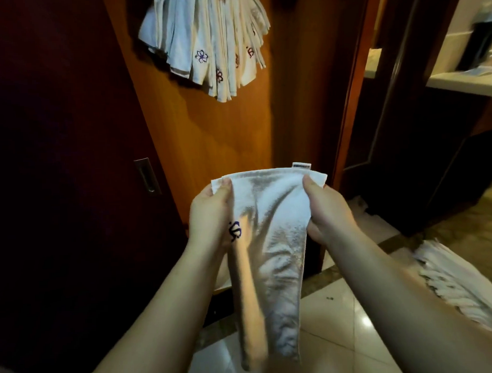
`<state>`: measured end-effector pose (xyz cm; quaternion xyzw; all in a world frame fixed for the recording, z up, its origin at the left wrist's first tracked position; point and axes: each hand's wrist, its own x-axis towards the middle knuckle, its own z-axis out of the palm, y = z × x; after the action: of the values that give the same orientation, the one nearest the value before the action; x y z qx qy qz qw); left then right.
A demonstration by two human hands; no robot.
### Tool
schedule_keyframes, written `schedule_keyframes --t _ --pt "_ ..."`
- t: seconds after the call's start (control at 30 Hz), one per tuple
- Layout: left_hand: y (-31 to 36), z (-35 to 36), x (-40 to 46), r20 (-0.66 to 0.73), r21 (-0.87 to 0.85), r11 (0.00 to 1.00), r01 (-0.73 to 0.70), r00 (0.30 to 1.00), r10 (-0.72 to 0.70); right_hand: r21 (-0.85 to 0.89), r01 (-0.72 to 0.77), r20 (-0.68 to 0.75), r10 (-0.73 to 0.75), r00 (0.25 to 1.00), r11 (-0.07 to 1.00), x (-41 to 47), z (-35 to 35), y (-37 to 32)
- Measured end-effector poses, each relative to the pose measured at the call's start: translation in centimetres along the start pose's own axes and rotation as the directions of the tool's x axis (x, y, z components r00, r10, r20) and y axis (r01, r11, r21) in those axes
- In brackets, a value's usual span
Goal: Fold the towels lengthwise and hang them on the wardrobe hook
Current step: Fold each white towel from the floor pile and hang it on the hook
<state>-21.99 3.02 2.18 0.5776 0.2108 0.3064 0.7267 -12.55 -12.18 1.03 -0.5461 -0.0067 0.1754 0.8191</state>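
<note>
A white towel (272,241) hangs in front of the person, held up by its top edge between both hands, near the middle of the view. The left hand (212,212) pinches the upper left corner, thumb on the near face and fingers curled behind the cloth. The right hand (325,208) grips the upper right corner in the same way, thumb on top. Between the two hands the top edge runs almost level, and a small label (301,165) stands up from it near the right corner. Below the hands the cloth narrows into a long folded strip that drops toward the tiled floor (336,317). A dark embroidered mark (235,230) shows on the towel just beside the left hand.

Farther off and higher, a bunch of hung towels (206,42) fans out against the orange wooden wardrobe panel (209,131), several showing purple or red flower emblems; the hook itself is hidden. To the left is a dark sliding door (57,165) with a recessed metal handle (147,176). On the floor at the right lies a pile of white towels (451,282). At the far right, a pale table (458,81) edge shows through a doorway
</note>
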Motion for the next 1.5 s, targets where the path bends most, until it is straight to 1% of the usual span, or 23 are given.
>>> schedule_keyframes --t 0.07,0.1,0.13,0.2,0.3,0.43,0.5,0.6,0.7,0.77,0.8,0.87,0.93,0.97,1.03,1.1,1.23,1.3,1.33,1.4,1.43,1.47,1.5 --pt "-0.8 1.1 -1.9 -0.074 0.037 0.999 -0.033 0.997 0.036 -0.154 0.099 -0.070 -0.111 0.991 0.983 -1.9 1.1 1.2" --pt "-1.1 1.7 -2.9 -0.101 0.046 0.997 -0.061 0.993 0.065 -0.245 0.160 -0.064 -0.180 0.982 0.956 -2.9 1.6 1.6" --pt "-1.2 2.2 -3.9 -0.108 0.046 0.995 -0.093 0.989 0.098 -0.314 0.220 -0.028 -0.241 0.970 0.924 -3.7 2.1 1.8" --pt "-1.0 3.0 -5.5 -0.033 0.047 0.988 -0.150 0.988 0.152 -0.368 0.317 0.099 -0.303 0.948 0.874 -4.9 2.9 1.9" --pt "-0.2 3.4 -6.5 0.110 0.066 0.978 -0.199 0.975 0.191 -0.340 0.362 0.228 -0.297 0.927 0.868 -5.4 3.3 1.0" --pt "0.7 2.9 -6.1 0.208 0.063 0.975 -0.215 0.958 0.198 -0.329 0.366 0.331 -0.257 0.908 0.870 -5.7 3.0 -0.1" --pt "1.0 2.9 -5.9 0.219 0.058 0.974 -0.219 0.955 0.202 -0.333 0.396 0.348 -0.279 0.895 0.855 -5.8 3.0 -0.5" --pt "1.3 2.7 -5.5 0.158 0.024 0.980 -0.197 0.969 0.191 -0.314 0.421 0.350 -0.308 0.885 0.851 -5.8 3.1 -0.7" --pt "1.6 2.6 -5.2 0.158 0.062 0.976 -0.208 0.968 0.197 -0.288 0.440 0.372 -0.324 0.870 0.851 -5.9 3.0 -0.4" --pt "1.9 2.7 -5.1 0.269 0.085 0.982 -0.167 0.953 0.139 -0.351 0.455 0.466 -0.269 0.843 0.818 -6.1 3.2 -0.5" --pt "2.2 2.6 -5.0 0.356 0.052 0.994 -0.099 0.932 0.074 -0.347 0.466 0.526 -0.242 0.815 0.814 -5.9 2.9 -0.7" --pt "2.6 2.3 -4.3 0.496 -0.020 0.998 0.055 0.868 -0.038 -0.241 0.379 0.605 -0.167 0.779 0.893 -5.6 2.6 -1.5" --pt "3.3 2.0 -3.7 0.564 -0.014 0.995 0.100 0.823 -0.075 -0.199 0.392 0.657 -0.175 0.733 0.898 -5.2 2.1 -2.0" --pt "3.5 1.9 -3.5 0.587 -0.004 0.995 0.099 0.806 -0.078 -0.227 0.438 0.647 -0.201 0.735 0.870 -5.1 2.2 -2.2" --pt "3.8 1.8 -3.1 0.619 -0.004 0.995 0.100 0.782 -0.075 -0.345 0.487 0.553 -0.245 0.796 0.803 -4.6 2.3 -2.4" --pt "3.9 1.7 -2.6 0.622 -0.013 0.996 0.094 0.780 -0.065 -0.370 0.453 0.469 -0.258 0.845 0.811 -3.8 2.3 -2.5" --pt "4.0 1.4 -1.6 0.627 -0.021 0.996 0.082 0.778 -0.051 -0.335 0.380 0.457 -0.203 0.866 0.862 -2.9 2.3 -2.8" --pt "4.0 1.2 -1.2 0.578 0.026 0.999 -0.030 0.816 0.009 -0.222 0.297 0.401 -0.191 0.896 0.929 -2.1 2.6 -3.2" --pt "3.9 1.1 -0.7 0.519 0.079 0.985 -0.152 0.850 0.090 -0.122 0.245 0.369 -0.185 0.911 0.962 -1.7 2.8 -3.5" --pt "3.7 0.9 0.4 0.330 0.249 0.867 -0.432 0.879 0.344 0.082 0.168 0.344 -0.186 0.920 0.982 -0.9 3.2 -4.6" --pt "3.7 0.9 1.0 0.260 0.304 0.829 -0.469 0.878 0.401 0.153 0.134 0.364 -0.182 0.914 0.979 -0.6 3.4 -5.3" --pt "3.8 0.9 1.3 0.241 0.320 0.841 -0.437 0.896 0.374 0.195 0.104 0.391 -0.175 0.904 0.975 -0.3 3.4 -5.9" --pt "3.8 1.0 1.8 0.271 0.293 0.889 -0.351 0.922 0.275 0.214 0.079 0.419 -0.164 0.893 0.974 0.0 3.5 -6.6"
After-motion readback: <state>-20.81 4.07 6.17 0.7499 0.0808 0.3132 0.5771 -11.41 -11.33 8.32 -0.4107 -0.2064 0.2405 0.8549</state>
